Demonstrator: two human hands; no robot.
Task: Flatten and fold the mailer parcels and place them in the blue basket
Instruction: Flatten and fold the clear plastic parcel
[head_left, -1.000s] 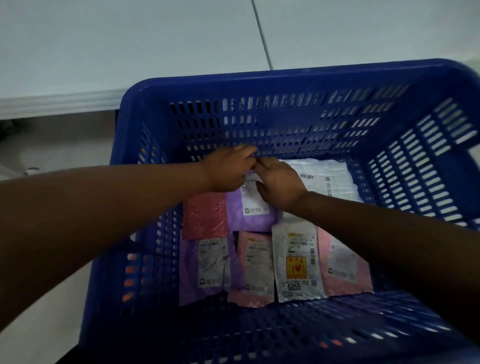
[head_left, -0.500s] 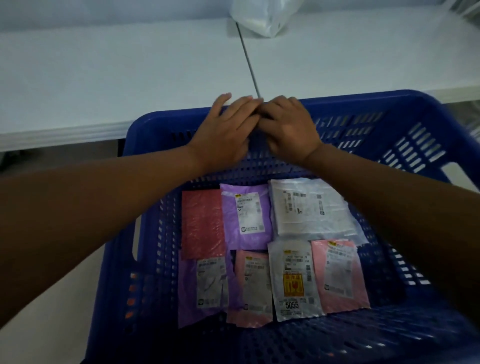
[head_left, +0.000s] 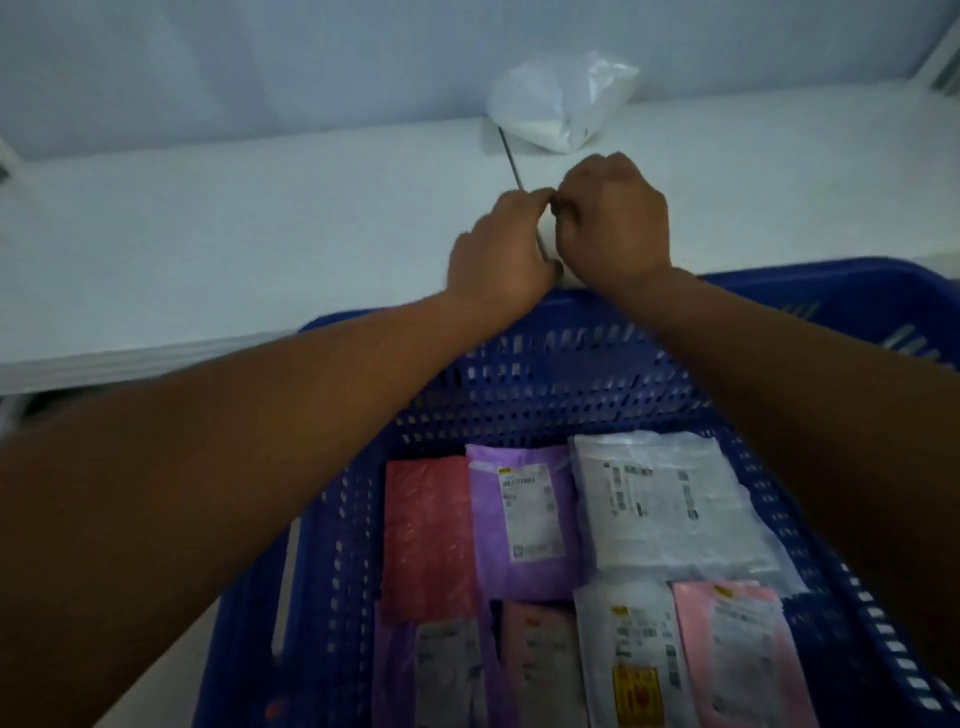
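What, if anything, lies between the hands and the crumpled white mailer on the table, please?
Nothing visible: only bare table separates the left hand and right hand from the white mailer just beyond them.

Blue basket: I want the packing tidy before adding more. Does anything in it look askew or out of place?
Mostly tidy. Only the large white mailer at the back right sits slightly rotated against the neat rows, its near edge overlapping the pink mailer in front.
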